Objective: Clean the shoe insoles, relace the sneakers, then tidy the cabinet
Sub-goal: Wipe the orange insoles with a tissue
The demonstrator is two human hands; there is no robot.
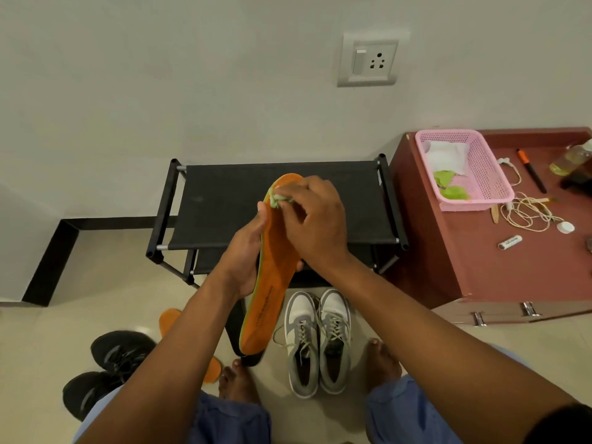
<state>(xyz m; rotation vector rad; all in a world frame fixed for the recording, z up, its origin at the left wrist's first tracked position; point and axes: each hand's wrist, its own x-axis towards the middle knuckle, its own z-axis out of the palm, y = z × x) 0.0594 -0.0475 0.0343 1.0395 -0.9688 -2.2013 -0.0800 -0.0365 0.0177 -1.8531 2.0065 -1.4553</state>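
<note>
Left hand (246, 251) grips the long orange foam insole (272, 270) by its edge, above the black fabric shoe rack (224, 203); right hand (315, 224) pinches a pale green cloth wad (278, 199) against its toe; grey-white laced sneakers (317, 341) stand on the floor beneath.

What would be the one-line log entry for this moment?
step: wiping insole | left hand: holds orange insole | right hand: pinches green cloth

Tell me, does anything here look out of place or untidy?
Yes. A second orange insole lies loose on the floor beside the black shoes, partly hidden by the arm. On the cabinet top, a tangled cable and a battery lie scattered.
</note>
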